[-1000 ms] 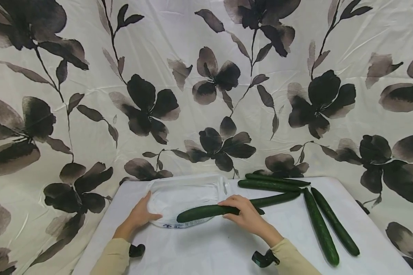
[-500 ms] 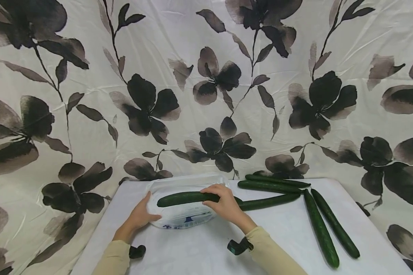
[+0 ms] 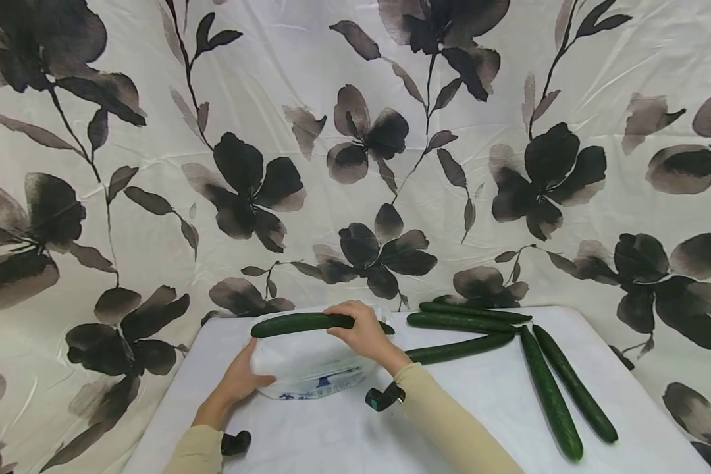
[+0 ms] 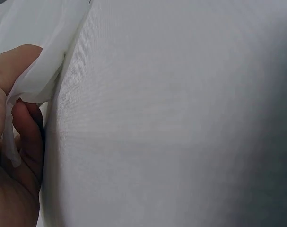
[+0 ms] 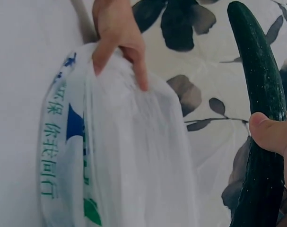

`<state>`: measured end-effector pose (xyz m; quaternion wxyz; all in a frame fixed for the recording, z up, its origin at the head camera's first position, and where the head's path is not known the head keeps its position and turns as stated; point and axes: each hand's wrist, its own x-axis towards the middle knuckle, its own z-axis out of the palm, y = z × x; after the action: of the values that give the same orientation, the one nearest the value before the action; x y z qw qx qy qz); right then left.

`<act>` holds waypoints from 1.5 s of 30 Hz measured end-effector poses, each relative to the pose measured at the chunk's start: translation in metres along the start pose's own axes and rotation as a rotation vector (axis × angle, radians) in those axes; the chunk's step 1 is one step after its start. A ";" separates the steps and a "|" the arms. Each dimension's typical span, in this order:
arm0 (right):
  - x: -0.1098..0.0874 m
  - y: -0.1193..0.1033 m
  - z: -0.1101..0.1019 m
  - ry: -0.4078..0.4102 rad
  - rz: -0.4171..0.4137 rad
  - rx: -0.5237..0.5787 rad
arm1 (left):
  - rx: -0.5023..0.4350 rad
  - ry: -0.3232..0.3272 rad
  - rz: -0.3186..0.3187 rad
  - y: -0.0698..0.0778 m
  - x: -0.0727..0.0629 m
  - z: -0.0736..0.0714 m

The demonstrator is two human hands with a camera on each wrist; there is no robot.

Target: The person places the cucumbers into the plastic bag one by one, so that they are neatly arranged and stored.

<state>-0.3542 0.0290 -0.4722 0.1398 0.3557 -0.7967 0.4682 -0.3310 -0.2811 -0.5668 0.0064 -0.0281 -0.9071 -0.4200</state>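
your right grip (image 3: 360,332) is pinching the cucumber (image 3: 299,323) off-centre; it hangs over the far edge of the plastic bag (image 3: 311,365), looks apart from it in the right wrist view. main risk, as i read it: the long free end points to the bag's left side, so it could tip, swing and snag the film. smooth skin could add slip if you pinch lightly.

your left grip (image 3: 239,376) has the bag's left side between thumb and curled fingers. no hand is on the bag's right end, so a bump could fold that thin film or skid the bag across the desk (image 3: 444,408). can't tell how wide its mouth is.

also watch the loose cucumber (image 3: 459,349) just right of the bag: your right forearm passes close to its near end, so a low sweep could roll it.
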 end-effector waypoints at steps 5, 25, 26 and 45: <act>0.017 0.005 0.010 -0.021 0.011 0.004 | 0.022 -0.006 -0.011 0.004 -0.001 0.001; 0.037 0.035 0.051 -0.075 0.031 0.020 | 0.083 0.147 -0.043 0.023 -0.003 0.004; 0.037 0.037 0.051 -0.077 0.041 0.024 | 0.074 0.147 -0.049 0.022 -0.003 0.004; 0.032 0.061 0.051 -0.125 0.135 -0.040 | 0.011 0.144 -0.048 0.022 -0.008 0.007</act>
<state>-0.4141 -0.0092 -0.5205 0.0649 0.3267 -0.8353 0.4373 -0.3219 -0.2618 -0.5552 0.0619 0.0241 -0.9070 -0.4159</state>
